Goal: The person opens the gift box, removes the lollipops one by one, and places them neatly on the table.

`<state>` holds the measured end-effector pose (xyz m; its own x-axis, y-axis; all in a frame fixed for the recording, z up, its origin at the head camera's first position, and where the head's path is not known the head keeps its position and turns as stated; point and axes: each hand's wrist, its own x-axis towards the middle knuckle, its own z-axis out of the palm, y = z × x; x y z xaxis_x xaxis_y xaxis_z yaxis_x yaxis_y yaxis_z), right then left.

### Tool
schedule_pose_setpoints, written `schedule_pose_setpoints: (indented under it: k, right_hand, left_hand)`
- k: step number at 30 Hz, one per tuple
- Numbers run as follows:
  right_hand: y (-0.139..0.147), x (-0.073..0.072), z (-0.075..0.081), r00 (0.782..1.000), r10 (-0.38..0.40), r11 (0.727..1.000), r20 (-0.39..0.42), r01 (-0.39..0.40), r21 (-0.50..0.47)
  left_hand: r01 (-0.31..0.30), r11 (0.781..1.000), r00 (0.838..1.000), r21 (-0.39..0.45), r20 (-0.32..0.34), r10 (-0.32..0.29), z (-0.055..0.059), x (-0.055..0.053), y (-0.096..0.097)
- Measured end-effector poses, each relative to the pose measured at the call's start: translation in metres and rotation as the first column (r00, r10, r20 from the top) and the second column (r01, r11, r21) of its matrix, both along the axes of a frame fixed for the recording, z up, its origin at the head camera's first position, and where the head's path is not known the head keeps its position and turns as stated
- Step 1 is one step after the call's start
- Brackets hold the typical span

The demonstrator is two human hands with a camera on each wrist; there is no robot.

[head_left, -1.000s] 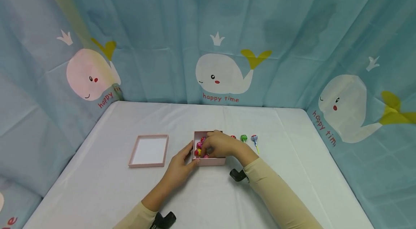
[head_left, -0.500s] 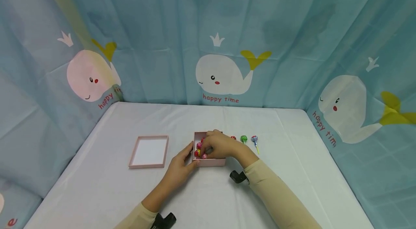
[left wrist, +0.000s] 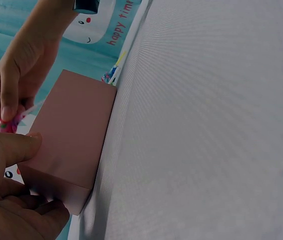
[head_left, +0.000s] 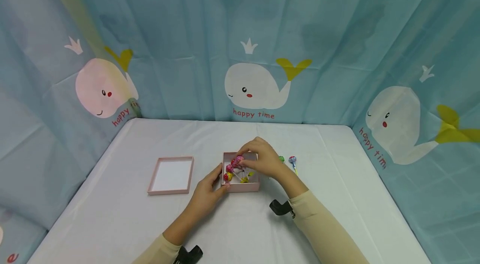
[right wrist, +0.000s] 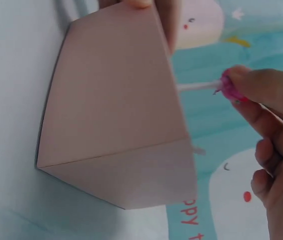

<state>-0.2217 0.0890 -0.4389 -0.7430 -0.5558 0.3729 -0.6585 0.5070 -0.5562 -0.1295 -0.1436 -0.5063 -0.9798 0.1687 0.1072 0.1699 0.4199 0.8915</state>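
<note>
My right hand (head_left: 264, 158) pinches a pink lollipop (right wrist: 227, 90) by its wrapped head, between thumb and fingertips. In the right wrist view its white stick points down into the pink box (right wrist: 111, 90). Around the left end of the box my left hand (head_left: 206, 189) is placed, thumb on the front wall and fingers along the side. Inside lie several wrapped lollipops, among them a red-and-yellow one (head_left: 228, 177) at the front left and a yellow one (head_left: 244, 180) near the front wall. The box's back right corner is partly hidden by my right hand.
A shallow pink lid (head_left: 168, 192) with a white inside lies to the left of the box. On the table to the right are a green lollipop (head_left: 281, 158) and a blue one (head_left: 293, 160), partly behind my right wrist. A whale-print curtain (head_left: 187, 85) borders the table.
My right hand has lifted from deep in the box, moving back and slightly right, and a pink lollipop shows in its fingers. The left hand stays on the box.
</note>
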Motion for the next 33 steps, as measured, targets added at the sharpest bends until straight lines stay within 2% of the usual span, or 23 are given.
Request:
schedule_pose_setpoints:
  k: [5,9,14,21,25,30,33]
  right_hand:
    - [0.014,0.011,0.008,0.997,-0.079,0.988,0.017,0.08,-0.135]
    - [0.027,0.02,0.012,0.996,-0.085,0.975,0.012,0.086,-0.203]
    - [0.044,0.03,0.012,0.993,-0.122,0.967,0.0,0.119,-0.225]
    - [0.072,0.04,0.01,0.979,-0.201,0.948,0.042,0.205,-0.244]
    - [0.085,0.041,0.012,0.976,-0.218,0.94,0.025,0.217,-0.264]
    - [0.101,0.039,0.016,0.974,-0.228,0.927,0.018,0.222,-0.302]
    - [0.113,0.037,0.017,0.964,-0.266,0.921,0.002,0.254,-0.296]
  left_hand:
    - [-0.004,1.0,1.0,0.0,0.0,0.004,-0.001,-0.001,0.001]
    - [-0.011,1.0,1.0,-0.005,-0.003,0.011,-0.001,-0.001,0.001]
    - [-0.013,1.0,1.0,-0.005,0.002,0.013,0.0,0.0,0.001]
    - [-0.017,1.0,1.0,-0.018,0.008,0.017,0.0,0.0,0.0]
    - [-0.021,0.999,1.0,-0.027,0.005,0.021,0.001,-0.001,0.0]
    - [-0.013,1.0,1.0,0.003,0.026,0.013,0.002,0.0,0.001]
    - [-0.009,1.0,0.999,0.016,0.035,0.008,0.002,0.0,0.001]
